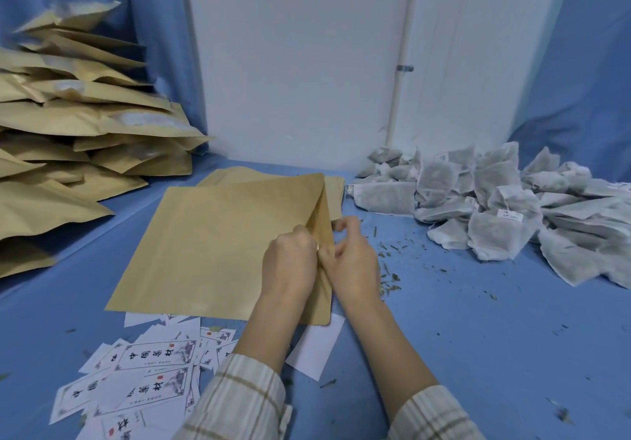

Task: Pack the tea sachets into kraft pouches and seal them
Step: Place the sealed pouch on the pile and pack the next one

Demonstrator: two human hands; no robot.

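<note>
A flat kraft pouch (pixel 205 245) lies on the blue table in the middle of the view, its open mouth at the right edge. My left hand (pixel 290 265) pinches the upper lip of that mouth. My right hand (pixel 355 265) pinches the other lip just beside it, and the mouth gapes slightly between them. A heap of white tea sachets (pixel 495 210) lies to the right, apart from both hands. More empty kraft pouches (pixel 334 193) lie under and behind the held one.
A tall stack of filled kraft pouches (pixel 78 139) stands at the left. Printed white labels (pixel 150 374) are scattered near the front edge, below the pouch. Loose tea crumbs (pixel 389 275) dot the blue table (pixel 478 337). A white wall and a pipe (pixel 399 74) stand behind.
</note>
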